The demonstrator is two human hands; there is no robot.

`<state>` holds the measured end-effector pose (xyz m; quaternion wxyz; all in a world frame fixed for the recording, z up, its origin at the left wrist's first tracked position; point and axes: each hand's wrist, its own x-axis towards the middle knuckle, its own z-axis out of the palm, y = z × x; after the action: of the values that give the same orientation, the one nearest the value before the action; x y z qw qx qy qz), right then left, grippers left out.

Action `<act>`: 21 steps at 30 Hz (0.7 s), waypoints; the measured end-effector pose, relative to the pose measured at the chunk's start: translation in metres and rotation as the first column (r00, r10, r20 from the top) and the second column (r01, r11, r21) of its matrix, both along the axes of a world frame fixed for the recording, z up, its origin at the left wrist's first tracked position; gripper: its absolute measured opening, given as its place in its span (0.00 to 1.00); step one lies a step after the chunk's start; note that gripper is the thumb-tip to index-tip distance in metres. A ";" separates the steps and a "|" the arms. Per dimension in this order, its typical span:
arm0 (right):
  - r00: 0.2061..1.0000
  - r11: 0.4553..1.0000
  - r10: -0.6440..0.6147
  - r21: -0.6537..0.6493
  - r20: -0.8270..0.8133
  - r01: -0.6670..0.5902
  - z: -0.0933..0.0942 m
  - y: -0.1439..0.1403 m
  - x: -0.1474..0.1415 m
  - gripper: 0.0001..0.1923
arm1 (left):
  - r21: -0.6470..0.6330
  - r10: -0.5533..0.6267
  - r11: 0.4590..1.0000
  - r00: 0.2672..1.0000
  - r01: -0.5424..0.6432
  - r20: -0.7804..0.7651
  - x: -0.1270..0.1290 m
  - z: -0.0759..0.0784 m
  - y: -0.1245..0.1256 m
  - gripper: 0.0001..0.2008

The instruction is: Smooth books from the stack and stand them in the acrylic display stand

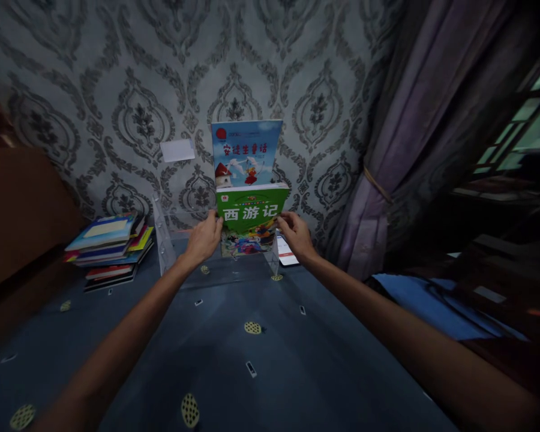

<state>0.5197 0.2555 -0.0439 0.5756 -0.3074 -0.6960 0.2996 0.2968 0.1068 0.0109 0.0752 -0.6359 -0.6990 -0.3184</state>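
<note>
A green picture book (250, 222) stands upright between my two hands, its cover facing me. My left hand (204, 236) pinches its left edge, and my right hand (296, 234) grips the right edge with thumb and fingers. Behind and above it rises a blue storybook (247, 153), its lower part hidden by the green one. Both books are at a clear plastic rack (162, 240) on the table. Whether the green book's bottom rests in the rack, I cannot tell.
To the left lies a stack of books (110, 243) beside a brown box (22, 210). A phone (287, 251) with a lit screen is behind my right hand. Patterned wallpaper backs the dark blue tablecloth (225, 348); a purple curtain (387, 162) hangs at right.
</note>
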 end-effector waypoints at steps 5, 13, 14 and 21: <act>1.000 1.000 0.004 0.007 0.005 -0.004 0.005 -0.004 0.002 0.24 | 0.074 -0.047 0.996 0.997 0.042 0.068 -0.007 -0.003 -0.005 0.13; 0.999 1.000 0.001 0.020 0.037 -0.002 0.016 -0.012 0.007 0.28 | 0.293 -0.079 0.955 0.992 0.047 0.099 -0.033 0.036 -0.004 0.13; 0.999 1.000 0.001 0.022 0.041 -0.002 0.018 -0.013 0.007 0.28 | 0.316 -0.082 0.947 0.992 0.047 0.098 -0.035 0.045 0.000 0.13; 0.997 0.999 0.020 0.026 0.080 -0.022 0.025 -0.024 0.004 0.26 | 0.289 -0.125 0.955 0.979 0.074 0.163 -0.049 0.090 0.055 0.13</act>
<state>0.5240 0.2314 -0.0190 0.5484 -0.3038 -0.7255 0.2839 0.2475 0.1613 0.1009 0.0852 -0.6221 -0.6174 -0.4738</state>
